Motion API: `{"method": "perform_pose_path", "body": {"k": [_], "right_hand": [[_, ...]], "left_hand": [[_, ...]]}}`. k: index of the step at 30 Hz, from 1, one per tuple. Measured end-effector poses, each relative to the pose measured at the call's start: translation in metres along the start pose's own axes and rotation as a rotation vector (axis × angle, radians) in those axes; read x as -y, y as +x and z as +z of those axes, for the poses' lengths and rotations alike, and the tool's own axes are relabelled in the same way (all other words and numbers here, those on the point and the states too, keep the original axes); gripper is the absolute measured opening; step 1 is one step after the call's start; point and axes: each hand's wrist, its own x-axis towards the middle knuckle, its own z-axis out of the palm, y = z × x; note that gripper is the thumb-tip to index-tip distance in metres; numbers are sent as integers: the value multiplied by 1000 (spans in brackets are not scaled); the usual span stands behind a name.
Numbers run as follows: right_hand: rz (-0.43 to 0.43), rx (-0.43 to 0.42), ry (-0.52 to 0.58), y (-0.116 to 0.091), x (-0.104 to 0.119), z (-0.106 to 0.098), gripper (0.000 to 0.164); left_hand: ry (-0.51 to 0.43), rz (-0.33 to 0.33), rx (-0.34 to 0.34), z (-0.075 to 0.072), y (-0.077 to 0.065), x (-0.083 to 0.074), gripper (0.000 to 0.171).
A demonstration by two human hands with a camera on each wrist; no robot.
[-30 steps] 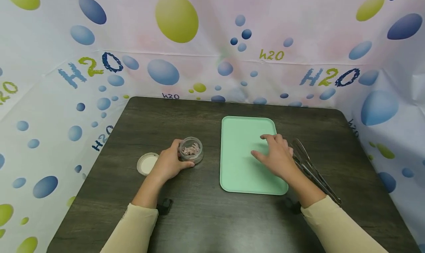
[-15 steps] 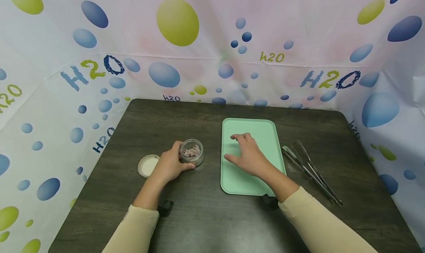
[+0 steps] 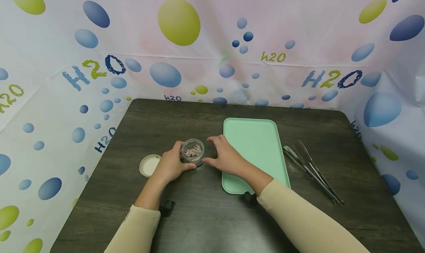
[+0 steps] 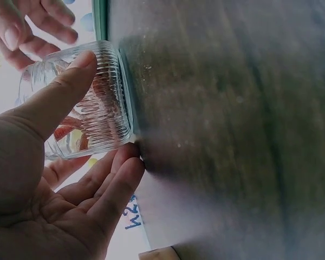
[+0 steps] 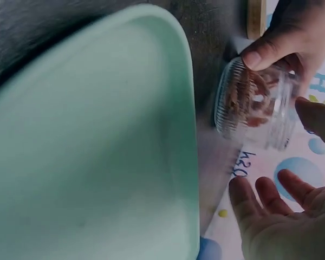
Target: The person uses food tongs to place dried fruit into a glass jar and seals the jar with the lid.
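My left hand [image 3: 170,164] grips a small glass jar [image 3: 193,152] from its left side, thumb at the near side. In the left wrist view the thumb lies along the ribbed wall of the jar [image 4: 105,100]. Small pinkish-brown pieces lie inside, and the jar has no lid on. My right hand [image 3: 227,159] is just right of the jar, holding nothing, with thumb and fingers spread toward it. A gap shows between the fingers of the right hand [image 5: 287,216] and the glass in the right wrist view.
Left of the jar, partly behind the left hand, lies a round pale lid [image 3: 148,166]. A mint-green tray [image 3: 252,138] lies right of the jar, under the right forearm. Metal tongs [image 3: 327,188] rest on the dark wooden table [image 3: 206,223] beyond the tray.
My right hand has swept left from the tray's right edge near the tongs, across the tray, to beside the jar. My left hand stays on the jar.
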Motion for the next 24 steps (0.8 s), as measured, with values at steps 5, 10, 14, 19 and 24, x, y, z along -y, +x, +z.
{"method": "perform_pose_path", "body": {"k": [5,10,14,19,24], "right_hand": [[-14,46,147,13,-1,9,78],[-22,88,233,24,-3,18,82],[-28,96,252,29,-5,23,83],[-11,106,251,31,-5,26,87],[10,110,189,32,-5,27,90]], "left_hand": [[-10,14,2,0,1,1,88],[-13,24,4,0,2,4,88],[-5,32,0,0,3,4,87],[0,40,-5,-1,2,3,86],[6,52,-8,-1,1,2,87]]}}
